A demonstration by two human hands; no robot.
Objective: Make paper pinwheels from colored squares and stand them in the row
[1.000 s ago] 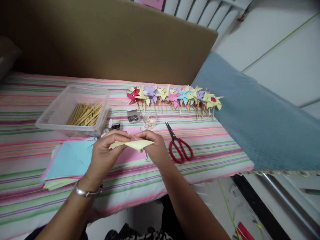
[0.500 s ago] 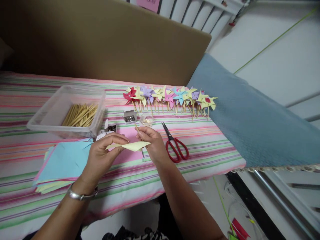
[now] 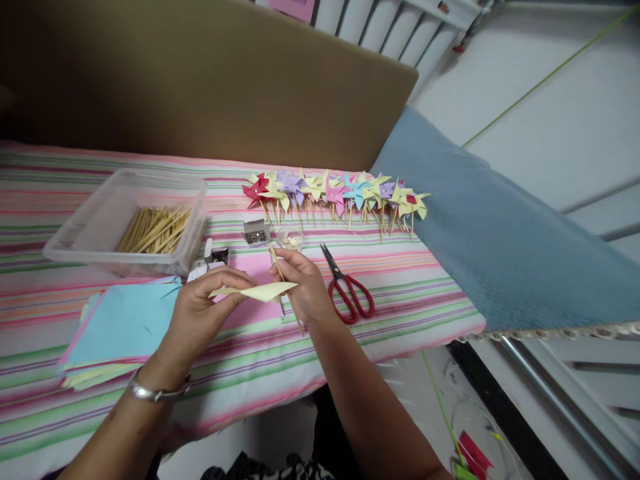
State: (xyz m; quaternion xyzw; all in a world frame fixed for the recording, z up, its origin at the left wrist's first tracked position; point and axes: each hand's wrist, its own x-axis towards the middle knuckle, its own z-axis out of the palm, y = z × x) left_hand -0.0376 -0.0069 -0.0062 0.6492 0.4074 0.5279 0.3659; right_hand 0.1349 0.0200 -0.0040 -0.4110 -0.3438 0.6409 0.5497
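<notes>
Between the thumb and fingers of my left hand (image 3: 203, 307) is a pale yellow paper pinwheel (image 3: 267, 291), seen nearly edge-on. My right hand (image 3: 307, 287) grips a thin wooden stick (image 3: 277, 262), whose upper end sticks up past my fingertips and whose lower end shows below the hand. The stick is just right of the paper; whether they touch I cannot tell. Below both hands a pink paper sheet (image 3: 257, 267) lies on the striped cloth. Beyond them stand a small box of metal pins (image 3: 257, 235) and a round clear tub (image 3: 290, 238) with small pale pieces.
Red-handled scissors (image 3: 350, 293) lie right of my right hand. A clear plastic bin (image 3: 65, 247) with wooden sticks stands at left, near a stack of coloured paper (image 3: 120, 320). Another small box (image 3: 217, 255) sits beside it. Finished pinwheels (image 3: 335, 192) line the back, before a brown board (image 3: 210, 80).
The stick in my right hand has turned more upright, showing more of its length above and below the fingers. My left hand keeps its hold on the yellow paper. The view has shifted slightly.
</notes>
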